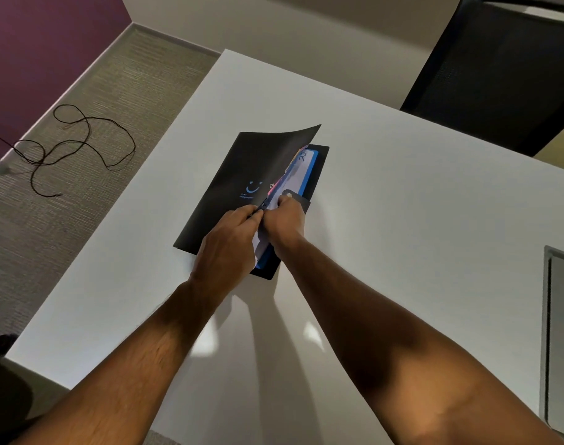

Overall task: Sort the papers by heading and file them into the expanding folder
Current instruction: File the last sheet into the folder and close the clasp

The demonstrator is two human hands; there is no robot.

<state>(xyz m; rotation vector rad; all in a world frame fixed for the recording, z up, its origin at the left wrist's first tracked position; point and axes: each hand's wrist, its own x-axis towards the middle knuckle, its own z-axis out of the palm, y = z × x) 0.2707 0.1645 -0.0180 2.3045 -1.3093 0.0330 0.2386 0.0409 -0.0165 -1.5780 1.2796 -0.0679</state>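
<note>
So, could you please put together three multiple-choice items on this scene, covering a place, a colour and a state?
1. Where does the expanding folder lie?
A on the white table
B on the chair
C on the floor

2. What colour is the smiley mark on its cover?
A red
B blue
C yellow

3. How is the cover?
A shut flat
B torn off
C lifted and curling

Key: 1 A, the tabletop is beneath it. 2 B, the print is blue. 3 C, both hands, left hand and right hand, part it and the papers show.

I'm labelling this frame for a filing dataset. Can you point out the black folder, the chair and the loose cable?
black folder (229,175): head view, on its lifted front cover.
chair (499,69): head view, on the dark backrest.
loose cable (81,146): head view, on its floor tangle.
</note>
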